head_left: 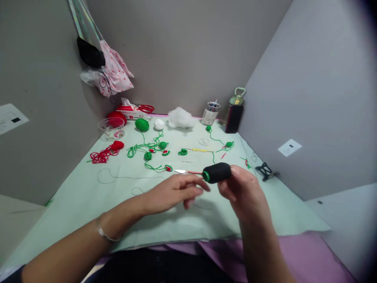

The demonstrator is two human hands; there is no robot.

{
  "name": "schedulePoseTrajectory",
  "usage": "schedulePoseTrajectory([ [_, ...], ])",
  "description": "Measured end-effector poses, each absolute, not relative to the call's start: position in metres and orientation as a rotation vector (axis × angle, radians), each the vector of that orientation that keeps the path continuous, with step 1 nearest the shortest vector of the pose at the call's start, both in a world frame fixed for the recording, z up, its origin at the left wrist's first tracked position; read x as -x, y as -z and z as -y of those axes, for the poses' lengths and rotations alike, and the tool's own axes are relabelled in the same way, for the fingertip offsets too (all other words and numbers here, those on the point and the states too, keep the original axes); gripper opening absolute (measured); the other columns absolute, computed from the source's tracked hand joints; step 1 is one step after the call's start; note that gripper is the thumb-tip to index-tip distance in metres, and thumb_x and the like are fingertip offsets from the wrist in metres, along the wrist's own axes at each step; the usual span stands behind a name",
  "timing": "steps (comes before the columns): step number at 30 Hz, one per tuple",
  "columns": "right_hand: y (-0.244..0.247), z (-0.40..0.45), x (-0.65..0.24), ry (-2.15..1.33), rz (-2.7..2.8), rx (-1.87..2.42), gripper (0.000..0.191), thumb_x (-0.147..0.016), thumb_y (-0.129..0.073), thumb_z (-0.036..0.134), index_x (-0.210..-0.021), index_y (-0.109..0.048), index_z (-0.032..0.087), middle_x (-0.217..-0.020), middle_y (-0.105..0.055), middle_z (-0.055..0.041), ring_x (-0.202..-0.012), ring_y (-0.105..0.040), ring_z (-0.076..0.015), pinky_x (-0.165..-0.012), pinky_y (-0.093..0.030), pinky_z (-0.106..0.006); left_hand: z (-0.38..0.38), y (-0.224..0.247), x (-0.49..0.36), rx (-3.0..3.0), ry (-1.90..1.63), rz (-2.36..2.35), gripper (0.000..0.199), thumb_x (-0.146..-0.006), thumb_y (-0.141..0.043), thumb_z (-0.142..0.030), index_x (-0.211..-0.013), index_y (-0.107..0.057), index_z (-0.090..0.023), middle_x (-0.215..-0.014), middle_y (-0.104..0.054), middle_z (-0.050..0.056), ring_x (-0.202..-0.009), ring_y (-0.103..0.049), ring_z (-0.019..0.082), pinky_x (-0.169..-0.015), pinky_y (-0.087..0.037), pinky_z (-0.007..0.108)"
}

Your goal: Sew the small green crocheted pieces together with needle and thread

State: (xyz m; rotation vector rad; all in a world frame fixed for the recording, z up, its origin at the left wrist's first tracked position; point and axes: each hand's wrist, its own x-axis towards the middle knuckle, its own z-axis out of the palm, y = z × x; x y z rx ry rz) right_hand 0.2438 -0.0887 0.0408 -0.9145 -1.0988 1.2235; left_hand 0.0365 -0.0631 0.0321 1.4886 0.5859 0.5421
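Note:
My right hand (247, 192) grips a spool of black thread (219, 173) by one end, above the table. The spool lies nearly sideways, its green core facing left. My left hand (182, 188) hovers just left of the spool with loosely curved fingers apart, and nothing shows in it. Behind the left fingertips lies a pointed tool (180, 171) with a pale blade and a red shaft, partly hidden by the spool. A thin dark thread (132, 177) curls over the cloth to the left. A yellow crochet hook (199, 149) lies farther back, near a small green crocheted piece (183, 152).
Green yarn ball (142, 125), red yarn (103, 154), white stuffing (180, 118) and a clear tub (112, 129) stand toward the back. Red scissors (146, 108) rest on a tissue box (134, 114). At the back right are a pen can (210, 114) and a dark phone (234, 119).

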Motion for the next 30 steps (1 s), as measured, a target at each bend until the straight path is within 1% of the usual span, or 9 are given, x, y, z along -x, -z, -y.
schedulePoseTrajectory([
  [4,-0.023,0.085,-0.277,-1.04,0.982,1.031,0.038,-0.082,-0.074,0.041,-0.059,-0.057,0.015,-0.05,-0.049,0.0018,-0.044,-0.037,-0.0061,-0.042,-0.028,-0.021,0.062,-0.036,0.014,-1.559,-0.756,-0.932,0.039,-0.099,-0.049,-0.052,-0.09,-0.069,-0.02,-0.057,-0.035,-0.006,-0.054,-0.034,0.01,-0.056,-0.03,0.023],
  [9,-0.004,0.085,-0.33,-0.875,0.771,1.121,0.03,-0.074,-0.076,0.036,-0.064,-0.058,0.015,-0.051,-0.051,0.0025,-0.044,-0.039,-0.0056,-0.041,-0.03,-0.019,0.07,-0.03,0.086,-1.744,-0.776,-1.318,0.039,-0.096,-0.051,-0.054,-0.088,-0.072,-0.023,-0.058,-0.04,-0.003,-0.056,-0.038,0.012,-0.054,-0.031,0.023],
  [12,-0.001,0.086,-0.358,-0.777,0.619,1.076,0.024,-0.071,-0.075,0.032,-0.068,-0.057,0.017,-0.051,-0.052,0.0036,-0.044,-0.039,-0.0054,-0.04,-0.029,-0.016,0.076,-0.022,0.117,-1.872,-0.494,-1.33,0.037,-0.096,-0.051,-0.053,-0.093,-0.077,-0.026,-0.059,-0.052,-0.001,-0.055,-0.045,0.014,-0.053,-0.037,0.022],
  [14,-0.002,0.086,-0.37,-0.739,0.564,1.031,0.023,-0.071,-0.073,0.03,-0.068,-0.054,0.018,-0.05,-0.051,0.0045,-0.042,-0.037,-0.0049,-0.039,-0.029,-0.015,0.077,-0.017,0.129,-1.967,-0.332,-1.247,0.032,-0.094,-0.056,-0.05,-0.103,-0.079,-0.031,-0.083,-0.07,0.003,-0.065,-0.057,0.016,-0.062,-0.047,0.023],
  [17,-0.007,0.083,-0.368,-0.758,0.567,0.988,0.024,-0.072,-0.073,0.028,-0.066,-0.052,0.018,-0.049,-0.05,0.0049,-0.04,-0.035,-0.004,-0.039,-0.03,-0.015,0.075,-0.012,0.131,-2.164,-0.481,-1.376,0.047,-0.083,-0.07,-0.053,-0.126,-0.071,-0.037,-0.126,-0.07,0.005,-0.088,-0.067,0.025,-0.08,-0.055,0.032],
  [20,-0.014,0.079,-0.344,-0.85,0.611,0.976,0.024,-0.071,-0.076,0.03,-0.068,-0.056,0.017,-0.049,-0.05,0.0046,-0.041,-0.035,-0.0041,-0.039,-0.029,-0.015,0.074,-0.021,0.11,-2.315,-0.903,-1.577,0.029,-0.085,-0.067,-0.056,-0.098,-0.078,-0.032,-0.129,-0.069,0.006,-0.114,-0.062,0.034,-0.103,-0.047,0.044],
  [22,-0.017,0.076,-0.32,-0.938,0.643,0.975,0.026,-0.072,-0.077,0.032,-0.066,-0.056,0.017,-0.049,-0.049,0.0045,-0.041,-0.034,-0.0039,-0.04,-0.028,-0.016,0.078,-0.031,0.083,-2.33,-1.041,-1.493,0.023,-0.092,-0.063,-0.047,-0.085,-0.076,-0.03,-0.122,-0.071,0.004,-0.117,-0.06,0.031,-0.111,-0.04,0.047],
  [27,-0.021,0.077,-0.263,-1.133,0.761,0.985,0.034,-0.08,-0.073,0.037,-0.062,-0.052,0.017,-0.05,-0.046,0.0044,-0.044,-0.031,-0.0045,-0.043,-0.026,-0.019,0.095,-0.043,0.008,-2.248,-1.116,-1.089,0.028,-0.101,-0.053,-0.03,-0.12,-0.073,-0.035,-0.137,-0.064,0.002,-0.132,-0.054,0.024,-0.113,-0.043,0.044],
  [30,-0.02,0.08,-0.24,-1.194,0.876,0.982,0.037,-0.085,-0.069,0.041,-0.062,-0.052,0.017,-0.05,-0.042,0.0046,-0.046,-0.029,-0.0062,-0.045,-0.026,-0.022,0.099,-0.035,-0.015,-2.163,-1.074,-1.005,0.035,-0.103,-0.048,-0.029,-0.132,-0.068,-0.035,-0.151,-0.055,0.001,-0.148,-0.038,0.025,-0.122,-0.035,0.048],
])
